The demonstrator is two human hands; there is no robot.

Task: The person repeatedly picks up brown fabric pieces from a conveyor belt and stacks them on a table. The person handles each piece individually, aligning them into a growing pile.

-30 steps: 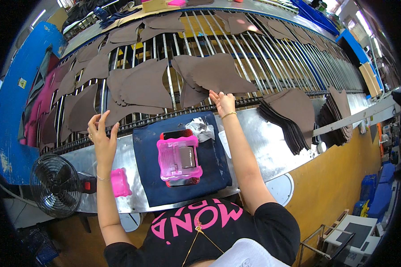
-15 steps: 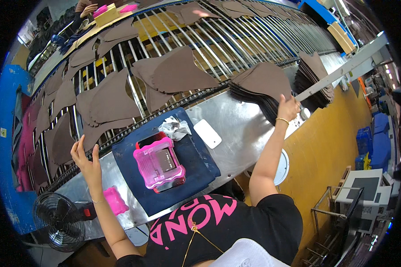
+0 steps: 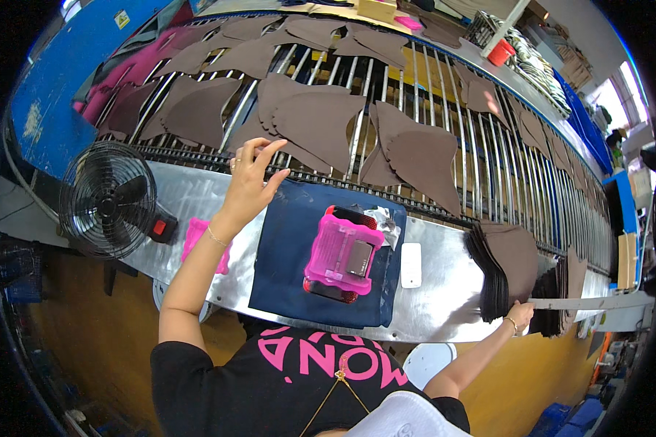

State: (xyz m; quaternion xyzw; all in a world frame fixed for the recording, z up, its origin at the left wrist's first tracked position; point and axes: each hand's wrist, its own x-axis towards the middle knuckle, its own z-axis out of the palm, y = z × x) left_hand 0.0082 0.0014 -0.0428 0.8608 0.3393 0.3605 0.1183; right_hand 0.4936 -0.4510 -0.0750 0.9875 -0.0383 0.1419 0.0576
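My left hand (image 3: 255, 175) hovers at the near edge of the conveyor, fingers bent and thumb apart, holding nothing. Just beyond it, overlapping brown curved sheet pieces (image 3: 313, 120) lie on the metal rollers (image 3: 488, 182). Further right, my right hand (image 3: 519, 313) touches the near end of a thick stack of the same brown pieces (image 3: 509, 251) on the steel table (image 3: 444, 295); its fingers look extended against the stack's edge and are partly hard to make out. A second brown stack (image 3: 577, 277) stands to its right.
A dark blue mat (image 3: 288, 255) carries a pink plastic box (image 3: 332, 251) and crumpled white material (image 3: 386, 227). A white phone-shaped object (image 3: 411, 265) lies beside it. At left are a pink tray (image 3: 197, 237) and a black fan (image 3: 109, 200). A pale bar (image 3: 598, 302) crosses the right end.
The view has turned left. My left hand has come to the brown pieces at the conveyor's near edge; my right hand stays at the stack's near end.
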